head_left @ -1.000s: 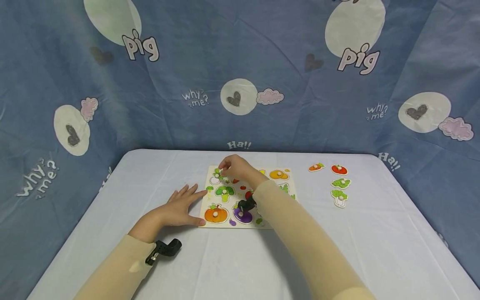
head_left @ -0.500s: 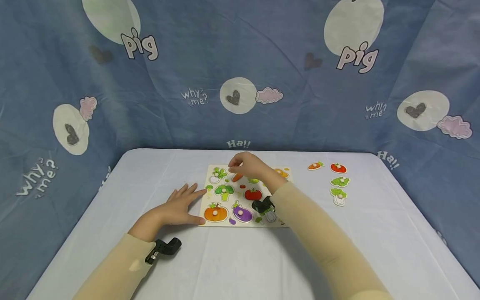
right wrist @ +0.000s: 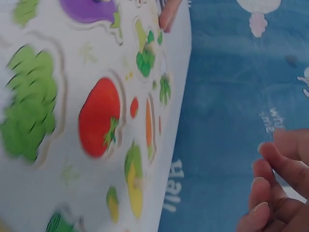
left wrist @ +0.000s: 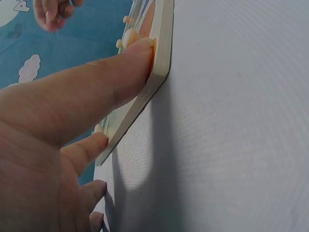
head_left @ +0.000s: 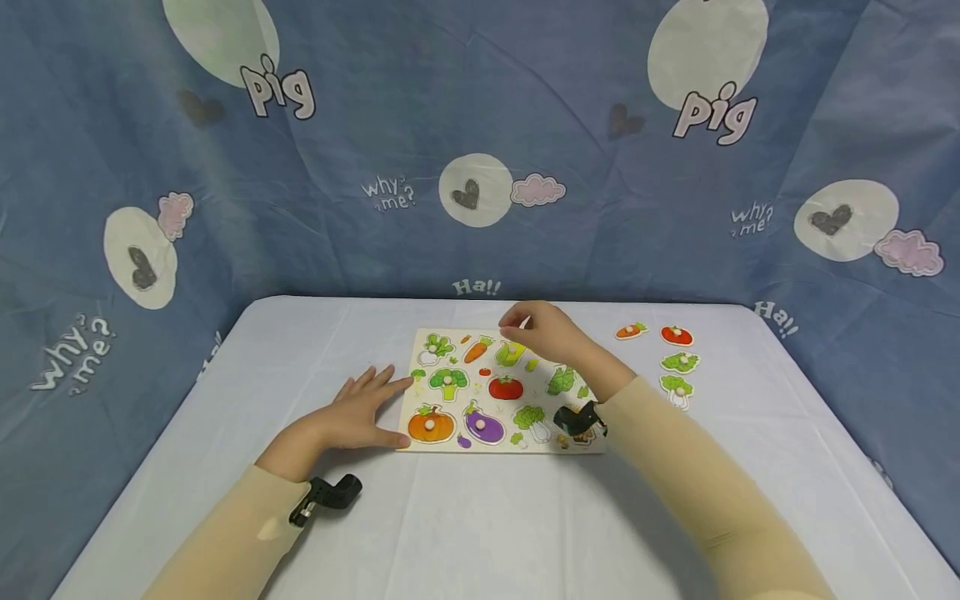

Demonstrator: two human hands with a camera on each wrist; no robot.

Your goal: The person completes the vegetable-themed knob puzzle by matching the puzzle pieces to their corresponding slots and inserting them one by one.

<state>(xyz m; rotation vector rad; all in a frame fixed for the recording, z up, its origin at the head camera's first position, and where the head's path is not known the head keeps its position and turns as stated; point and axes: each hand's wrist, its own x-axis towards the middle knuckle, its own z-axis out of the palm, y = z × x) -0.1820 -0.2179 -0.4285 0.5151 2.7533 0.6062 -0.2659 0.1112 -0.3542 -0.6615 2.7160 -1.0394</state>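
I monitor a wooden vegetable puzzle board (head_left: 495, 411) lying flat on the white-covered table (head_left: 487, 517). In the head view, the left hand (head_left: 360, 421) is spread wide at the board's left side, thumb on the near corner. The left wrist view adds the board's edge thickness and confirms the thumb (left wrist: 113, 79) bearing on its top face. The right hand (head_left: 546, 333) hovers near the far edge, fingers loosely curled and bare; the head view shows it partly masking the corn, whereas the right wrist view exposes the corn piece (right wrist: 133, 174) with its knob. Only the head view shows the loose column at right: tomato piece (head_left: 677, 335), lettuce piece (head_left: 680, 362) and bok choy piece (head_left: 677, 390), with the carrot piece (head_left: 631, 331) left of the tomato.
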